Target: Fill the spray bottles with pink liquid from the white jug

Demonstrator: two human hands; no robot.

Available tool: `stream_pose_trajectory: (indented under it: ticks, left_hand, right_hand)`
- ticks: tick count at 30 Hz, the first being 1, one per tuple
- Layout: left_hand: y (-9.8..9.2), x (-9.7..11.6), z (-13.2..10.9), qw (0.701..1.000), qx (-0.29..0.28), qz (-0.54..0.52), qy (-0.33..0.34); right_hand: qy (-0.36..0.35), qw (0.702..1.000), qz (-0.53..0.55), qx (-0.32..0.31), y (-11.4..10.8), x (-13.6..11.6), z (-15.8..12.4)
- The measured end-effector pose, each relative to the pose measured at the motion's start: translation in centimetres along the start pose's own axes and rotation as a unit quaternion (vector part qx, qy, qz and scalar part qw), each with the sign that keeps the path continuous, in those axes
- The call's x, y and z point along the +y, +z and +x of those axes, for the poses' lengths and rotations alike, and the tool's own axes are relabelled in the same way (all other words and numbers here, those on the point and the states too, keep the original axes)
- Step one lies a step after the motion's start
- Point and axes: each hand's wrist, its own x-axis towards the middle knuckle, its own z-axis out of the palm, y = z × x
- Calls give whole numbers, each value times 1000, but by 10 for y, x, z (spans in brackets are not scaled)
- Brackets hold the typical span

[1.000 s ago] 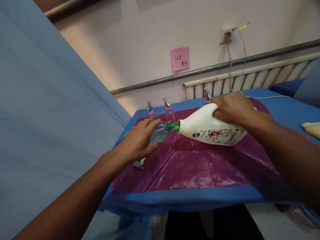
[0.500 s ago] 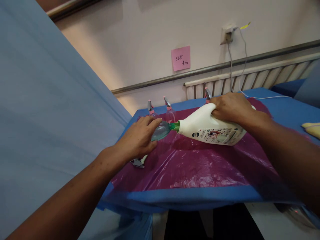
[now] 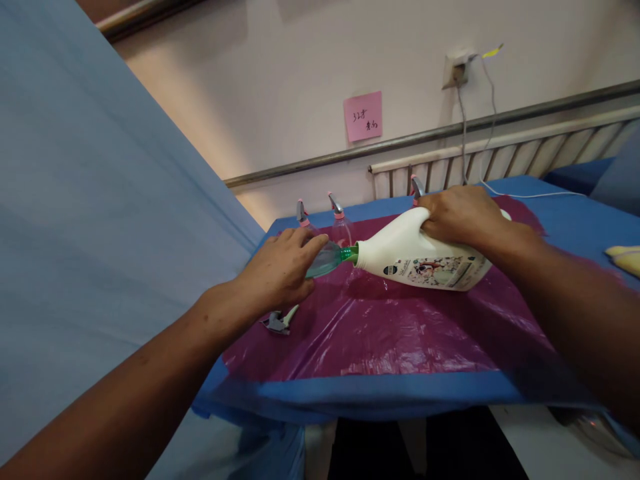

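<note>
My left hand (image 3: 283, 270) is closed around a clear greenish spray bottle (image 3: 324, 260), its trigger head off and its neck tilted to the right. The green neck meets the mouth of a large white jug (image 3: 425, 257) with a printed label. By its handle my right hand (image 3: 463, 217) grips the jug, which lies almost level with its mouth to the left. Whether liquid is flowing I cannot tell. Below my left hand a loose grey trigger sprayer head (image 3: 280, 321) lies on the purple plastic sheet (image 3: 400, 340).
Behind my hands stand spray bottles with pink-and-grey heads, one at the left (image 3: 303, 213), a second spray bottle (image 3: 341, 223) and a third sprayer head (image 3: 417, 190). A blue cloth (image 3: 380, 397) covers the table. At right lies a yellow item (image 3: 625, 259); a white cable (image 3: 535, 195) runs behind.
My left hand has shifted very slightly with the spray bottle, showing more of the loose sprayer head. The jug and my right hand stay nearly in place.
</note>
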Motion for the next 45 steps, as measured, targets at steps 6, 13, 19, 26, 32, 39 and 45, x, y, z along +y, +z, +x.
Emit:
stream_pose_trajectory:
  ticks: [6,13,19,26,32,39,45]
  left_hand:
    - [-1,0,2,999,-6,32,11]
    - [-4,1,4,999,-15,34,11]
    - [-4,3,6,998,-33,59,18]
    - [-7,5,6,998,-40,48,16]
    - [-6,4,7,998,-38,50,14]
    - [-10,7,10,996,-52,68,10]
    - [-13,6,12,996,-50,71,19]
  right_hand:
    - [-1,1000,6,-12,-2,-1,1]
    - [-6,1000,-4,-15,-3,-4,1]
    - [-11,1000,-3,-20,-3,-8,3]
    - [-18,1000,-10,-18,-3,-8,4]
    - [-17,1000,-13,-21,-3,-8,5]
    - [-17,1000,-11,-20,-5,-8,4]
    - [-24,999,-20,-18,-5,-9,4]
